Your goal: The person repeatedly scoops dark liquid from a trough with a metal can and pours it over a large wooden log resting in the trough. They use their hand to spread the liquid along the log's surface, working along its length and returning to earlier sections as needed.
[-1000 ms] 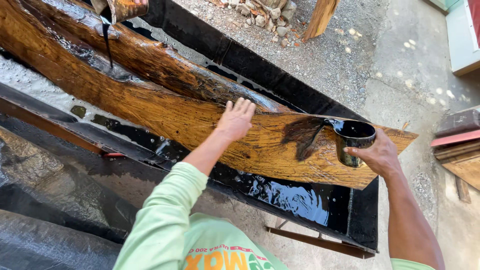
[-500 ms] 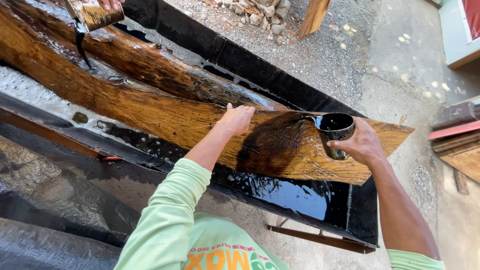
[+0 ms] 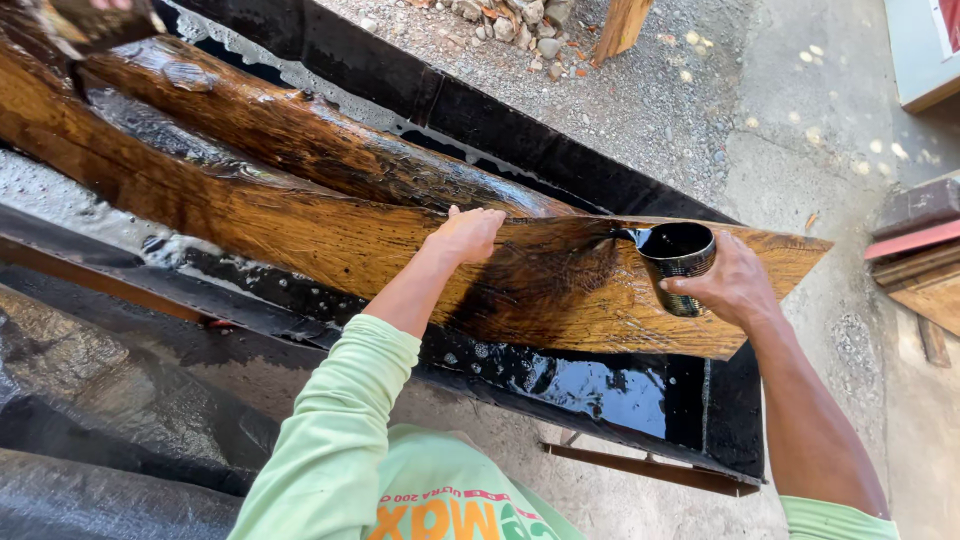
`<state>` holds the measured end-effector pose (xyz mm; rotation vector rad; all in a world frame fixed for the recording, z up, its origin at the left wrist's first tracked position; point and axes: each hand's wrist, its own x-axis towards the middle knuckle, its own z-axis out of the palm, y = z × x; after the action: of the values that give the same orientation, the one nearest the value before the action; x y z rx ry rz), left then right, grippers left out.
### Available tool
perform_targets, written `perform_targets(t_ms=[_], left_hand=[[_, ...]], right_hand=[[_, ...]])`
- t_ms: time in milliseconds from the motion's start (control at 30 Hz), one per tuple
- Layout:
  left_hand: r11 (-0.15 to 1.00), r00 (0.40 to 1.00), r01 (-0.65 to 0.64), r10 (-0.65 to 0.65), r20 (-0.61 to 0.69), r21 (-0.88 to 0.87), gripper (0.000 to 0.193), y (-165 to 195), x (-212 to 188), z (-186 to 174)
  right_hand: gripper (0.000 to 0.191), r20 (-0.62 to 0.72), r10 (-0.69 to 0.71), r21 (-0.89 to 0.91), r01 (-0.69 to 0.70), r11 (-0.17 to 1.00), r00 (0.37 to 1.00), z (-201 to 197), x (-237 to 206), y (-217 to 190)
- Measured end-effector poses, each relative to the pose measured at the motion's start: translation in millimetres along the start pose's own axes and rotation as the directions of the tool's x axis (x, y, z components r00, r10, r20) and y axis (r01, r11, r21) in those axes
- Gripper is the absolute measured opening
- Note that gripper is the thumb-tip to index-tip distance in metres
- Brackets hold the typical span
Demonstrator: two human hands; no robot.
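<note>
Since a second ago the dark wet patch spread; right hand (image 3: 735,285) grip closed round tipped dark metal cup (image 3: 678,262), left hand (image 3: 468,235) flat, open on long wet wooden plank (image 3: 300,235).

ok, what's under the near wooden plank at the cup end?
Under the wet brown wooden plank sits a long black trough holding glossy dark liquid. The trough floor directly beneath the plank is covered.

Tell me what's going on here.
A person's right hand tips a dark cup so dark liquid runs onto a long wooden plank. The left hand rests flat on the plank's upper edge. The plank lies slanted across a black trough holding pooled liquid.
</note>
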<state>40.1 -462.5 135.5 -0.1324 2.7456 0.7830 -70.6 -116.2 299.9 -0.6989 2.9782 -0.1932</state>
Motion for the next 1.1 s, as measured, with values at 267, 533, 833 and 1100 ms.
perform_targets(t_ms=[267, 533, 833, 1100], left_hand=[[1.000, 1.000, -0.011, 0.011, -0.014, 0.026, 0.064, 0, 0, 4], [0.999, 0.999, 0.033, -0.033, 0.005, 0.003, 0.068, 1, 1, 3], [0.999, 0.999, 0.040, -0.040, 0.004, 0.005, 0.070, 0, 4, 7], [1.000, 0.999, 0.017, -0.016, -0.032, 0.018, 0.069, -4, 9, 14]], right_hand=[[0.097, -0.022, 0.066, -0.196, -0.069, 0.978, 0.998, -21, 3, 49], [0.103, -0.047, 0.152, -0.394, -0.158, 0.905, 0.987, -37, 25, 121], [0.105, -0.099, 0.164, -0.530, -0.192, 0.826, 0.981, -53, 29, 153], [0.106, -0.170, 0.201, -0.547, -0.262, 0.795, 0.965, -64, 27, 137]])
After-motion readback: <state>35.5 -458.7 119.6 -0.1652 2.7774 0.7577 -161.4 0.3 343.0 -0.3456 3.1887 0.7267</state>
